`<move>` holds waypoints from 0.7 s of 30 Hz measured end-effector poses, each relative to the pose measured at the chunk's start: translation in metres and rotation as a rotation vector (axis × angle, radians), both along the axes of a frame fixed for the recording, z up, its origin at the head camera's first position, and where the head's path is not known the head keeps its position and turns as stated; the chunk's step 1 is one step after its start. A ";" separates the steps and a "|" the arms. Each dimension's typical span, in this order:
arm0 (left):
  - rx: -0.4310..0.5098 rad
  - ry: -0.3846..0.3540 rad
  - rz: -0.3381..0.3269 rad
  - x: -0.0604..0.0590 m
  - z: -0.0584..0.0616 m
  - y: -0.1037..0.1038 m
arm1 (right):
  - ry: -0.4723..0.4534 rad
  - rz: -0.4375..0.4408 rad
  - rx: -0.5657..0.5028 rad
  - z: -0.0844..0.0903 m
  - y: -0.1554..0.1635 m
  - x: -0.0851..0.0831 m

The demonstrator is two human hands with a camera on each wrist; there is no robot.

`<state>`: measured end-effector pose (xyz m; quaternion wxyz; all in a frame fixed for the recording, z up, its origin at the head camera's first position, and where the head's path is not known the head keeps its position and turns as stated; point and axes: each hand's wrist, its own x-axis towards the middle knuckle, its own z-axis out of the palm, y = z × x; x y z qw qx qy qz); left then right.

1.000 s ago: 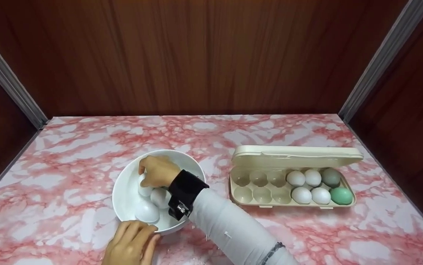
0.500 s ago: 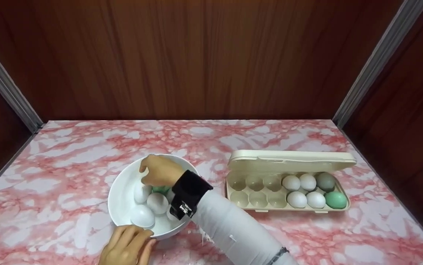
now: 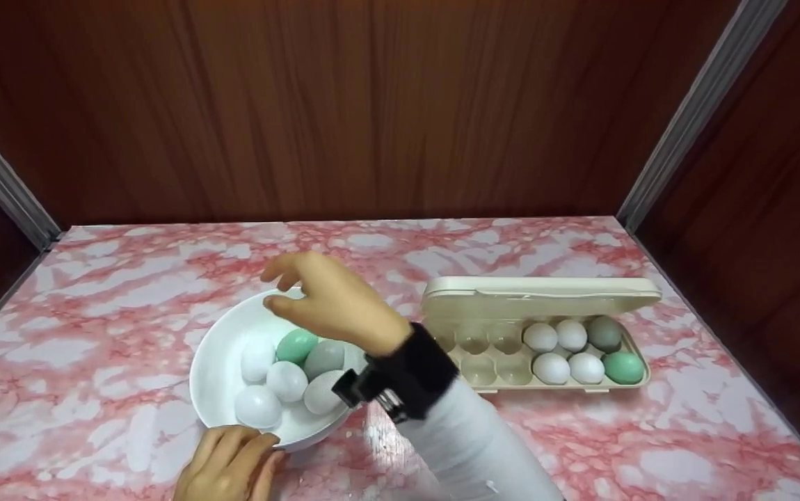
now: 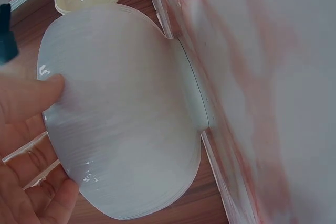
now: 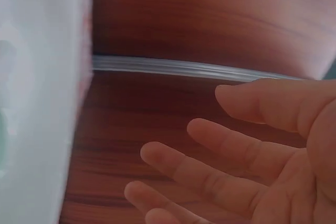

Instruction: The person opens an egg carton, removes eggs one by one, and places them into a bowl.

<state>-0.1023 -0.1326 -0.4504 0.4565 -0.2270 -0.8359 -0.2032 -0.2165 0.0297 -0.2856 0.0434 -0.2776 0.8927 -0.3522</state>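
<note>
A white bowl (image 3: 216, 362) stands at the front left of the pink marbled table and holds several eggs, mostly white, one green egg (image 3: 296, 346) and one grey egg (image 3: 323, 358). My left hand (image 3: 227, 465) rests against the bowl's near rim; its fingers (image 4: 31, 98) press the bowl's outer wall (image 4: 126, 124). My right hand (image 3: 323, 299) hovers above the bowl, fingers (image 5: 210, 177) spread and empty. To the right lies an open beige egg carton (image 3: 539, 300) with several eggs, among them a green egg (image 3: 623, 367), in its right cups.
The carton's left cups (image 3: 476, 369) are bare. Dark wooden walls (image 3: 372, 104) close the table at the back and both sides, with metal corner strips (image 3: 692, 111).
My right hand has lifted out of the bowl with nothing in it, uncovering the green and grey eggs. The left hand stays on the bowl's rim.
</note>
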 end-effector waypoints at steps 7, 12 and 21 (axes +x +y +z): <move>-0.011 -0.025 0.019 0.002 0.002 0.000 | 0.083 0.008 -0.142 0.009 0.038 0.024; -0.028 -0.020 0.010 0.001 0.003 0.000 | 0.088 -0.047 -0.239 0.002 0.073 0.040; -0.025 -0.066 -0.010 0.004 0.004 -0.002 | 0.094 -0.274 -0.301 -0.021 0.150 0.062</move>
